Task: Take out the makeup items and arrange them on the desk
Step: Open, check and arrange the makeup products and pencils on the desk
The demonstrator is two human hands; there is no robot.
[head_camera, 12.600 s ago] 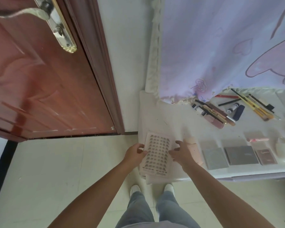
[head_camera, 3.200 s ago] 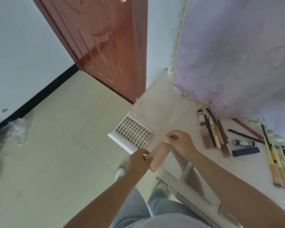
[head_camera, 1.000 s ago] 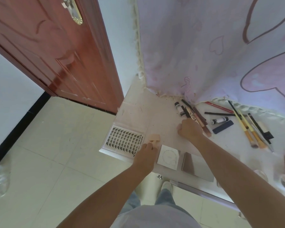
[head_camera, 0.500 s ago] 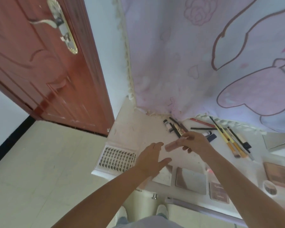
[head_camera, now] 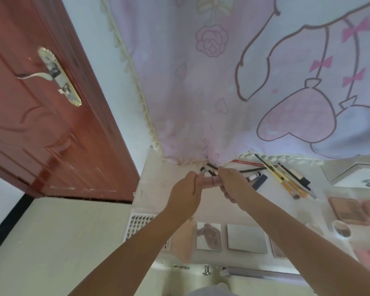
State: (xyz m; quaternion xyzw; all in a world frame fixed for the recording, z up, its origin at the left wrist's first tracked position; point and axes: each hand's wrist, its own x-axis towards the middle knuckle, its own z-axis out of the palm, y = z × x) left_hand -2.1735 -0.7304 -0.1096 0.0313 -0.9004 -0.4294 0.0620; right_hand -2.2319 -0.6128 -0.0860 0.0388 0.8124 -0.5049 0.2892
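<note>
HANDS: left hand (head_camera: 185, 189) and right hand (head_camera: 231, 184) both grip one pink tube (head_camera: 209, 182), one at each end | LOCATION: tube held above table (head_camera: 156, 184), near the pencils (head_camera: 284, 178) | RISK: pulling the ends apart could flick the tube into the laid-out row and scatter it.

Left hand (head_camera: 185, 190) now brought up to the pink tube (head_camera: 209, 182) at frame centre — gripped at both ends, right hand (head_camera: 233, 184) opposite.

Bright diffuse daylight, soft shadows, glare on door (head_camera: 41, 124), fisheye edge distortion, slight blur.
</note>
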